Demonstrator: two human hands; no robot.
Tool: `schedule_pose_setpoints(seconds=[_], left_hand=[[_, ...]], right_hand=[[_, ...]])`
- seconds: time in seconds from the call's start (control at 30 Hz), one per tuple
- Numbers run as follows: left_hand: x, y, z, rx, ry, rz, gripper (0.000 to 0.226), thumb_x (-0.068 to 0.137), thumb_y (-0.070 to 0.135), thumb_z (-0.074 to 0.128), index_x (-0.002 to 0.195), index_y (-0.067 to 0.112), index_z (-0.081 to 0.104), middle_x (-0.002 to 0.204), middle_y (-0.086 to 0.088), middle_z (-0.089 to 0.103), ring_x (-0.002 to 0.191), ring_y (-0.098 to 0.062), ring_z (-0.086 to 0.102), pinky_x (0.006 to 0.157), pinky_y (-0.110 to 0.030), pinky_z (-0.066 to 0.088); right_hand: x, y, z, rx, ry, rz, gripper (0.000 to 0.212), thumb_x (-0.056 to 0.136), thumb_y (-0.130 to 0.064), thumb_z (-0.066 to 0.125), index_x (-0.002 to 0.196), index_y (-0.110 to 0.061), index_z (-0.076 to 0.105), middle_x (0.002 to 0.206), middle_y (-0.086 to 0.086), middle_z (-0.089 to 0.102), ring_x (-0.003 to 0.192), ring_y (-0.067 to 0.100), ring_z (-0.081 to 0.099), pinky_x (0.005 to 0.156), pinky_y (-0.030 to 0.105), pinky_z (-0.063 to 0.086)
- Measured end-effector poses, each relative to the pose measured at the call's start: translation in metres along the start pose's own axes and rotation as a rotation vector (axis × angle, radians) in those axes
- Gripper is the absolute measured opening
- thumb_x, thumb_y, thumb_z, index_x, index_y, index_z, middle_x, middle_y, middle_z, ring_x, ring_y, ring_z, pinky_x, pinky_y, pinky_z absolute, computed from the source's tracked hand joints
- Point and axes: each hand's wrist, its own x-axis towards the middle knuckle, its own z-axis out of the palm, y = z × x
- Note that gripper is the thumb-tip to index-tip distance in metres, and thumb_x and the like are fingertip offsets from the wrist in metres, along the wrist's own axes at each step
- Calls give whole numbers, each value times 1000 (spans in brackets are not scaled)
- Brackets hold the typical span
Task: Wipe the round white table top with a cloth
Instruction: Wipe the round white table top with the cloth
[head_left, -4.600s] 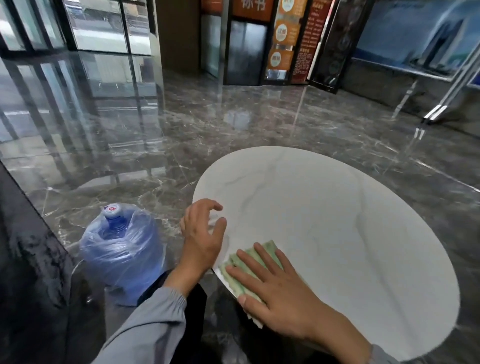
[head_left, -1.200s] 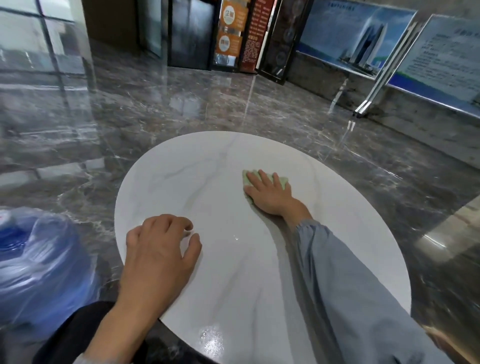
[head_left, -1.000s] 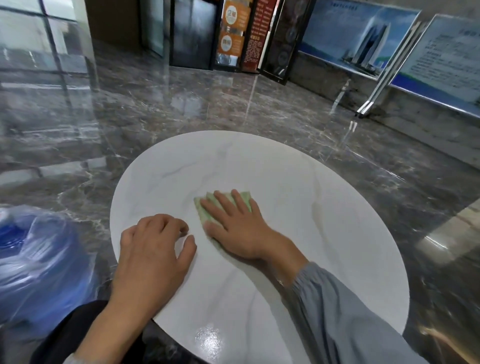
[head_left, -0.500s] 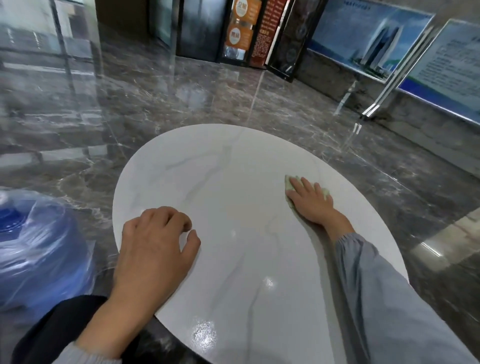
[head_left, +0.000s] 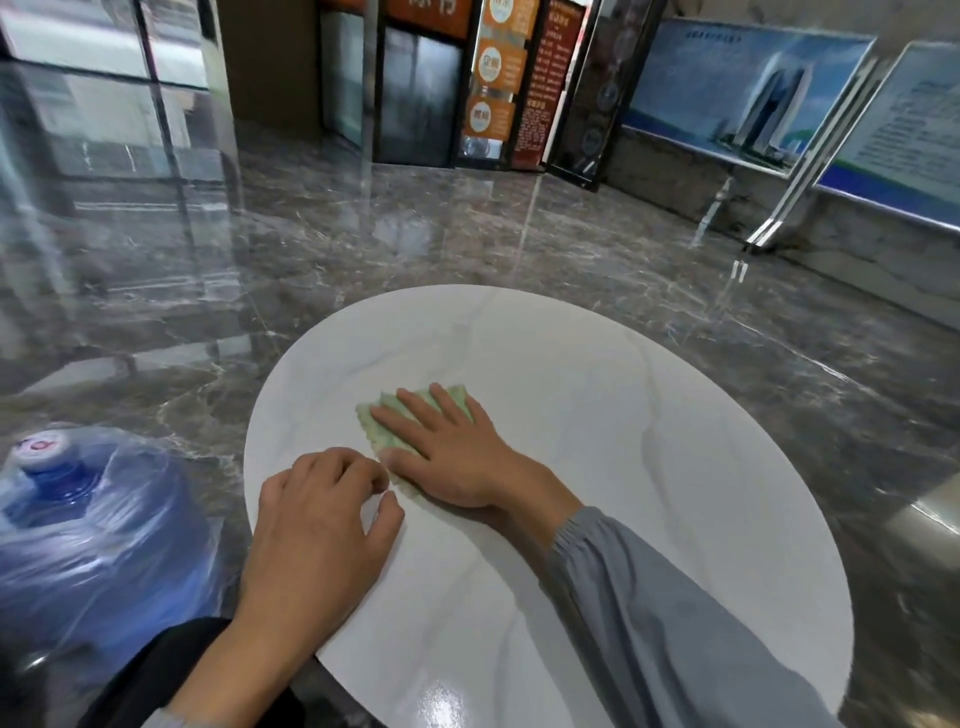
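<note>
Since half a second ago, swept back from the far right part of the top toward its left middle: right hand (head_left: 457, 457) with the cloth (head_left: 387, 427) beneath it, now just beside the left hand (head_left: 317, 525).

Nearest, at the bottom edge, a dark trouser leg (head_left: 156, 675) under the left forearm. Beside it on the right, a grey sleeve (head_left: 675, 639) running up from the lower right corner, gathered at the cuff just short of the wrist.

Next, left hand resting on the near left rim of the round white table top (head_left: 649, 467), fingers loosely curled, thumb out to the right, gripping nothing. Fingertips close to the near corner of the cloth; touching or not, cannot tell.

Just beyond, right hand flat and open, palm down, fingers spread and pressing the pale green cloth onto the top. Cloth folded, lying left of centre, its far and left edges showing past the fingers.

Table top pale with faint grey veins, a bright glare patch at its near edge.

To the left, on the floor, a blue water jug (head_left: 78, 530) wrapped in clear plastic, close to the table.

Beyond, glossy dark marble floor (head_left: 363, 249). Farthest, glass panels on the left, orange signs (head_left: 493, 73) at centre, framed posters (head_left: 743, 88) leaning along the right wall.
</note>
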Motion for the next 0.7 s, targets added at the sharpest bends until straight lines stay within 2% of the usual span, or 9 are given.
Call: schedule_pose_setpoints(seconds=[0.13,0.33,0.43,0.57,0.7], left_hand=[[0,0,-3,-24,-2,-7,23,88,46,49,91,32,68,101,14,63,97,-17,57,86,-35,33],[6,3,0,-72,12,-43,18,87,41,53,87,31,68,95,15,61,93,-16,56,85,-35,34],[3,5,1,-67,26,-34,17,87,39,55,88,27,67,94,14,61,92,-17,57,84,-35,34],[2,1,2,-60,31,-22,16,88,41,53,90,29,65,93,16,58,93,-14,55,85,-32,30],[3,1,3,-80,43,-20,15,89,41,53,90,30,64,94,17,58,95,-12,56,86,-31,31]], right_hand=[[-19,49,-10,26,-17,119,59,105,-65,23,160,-57,2,172,-20,-6,159,15,-13,125,48,-7],[-15,178,-33,66,80,583,59,105,-62,22,161,-52,9,174,-15,0,161,23,-3,125,57,1],[23,191,-44,86,67,678,62,102,-60,23,162,-50,8,174,-14,-1,160,28,-5,123,62,-1],[94,144,-53,104,39,538,66,102,-63,24,163,-48,6,174,-13,-7,160,30,-11,123,63,-8],[143,45,-43,21,-29,195,65,103,-67,21,163,-51,3,173,-14,-9,160,27,-14,123,61,-10]])
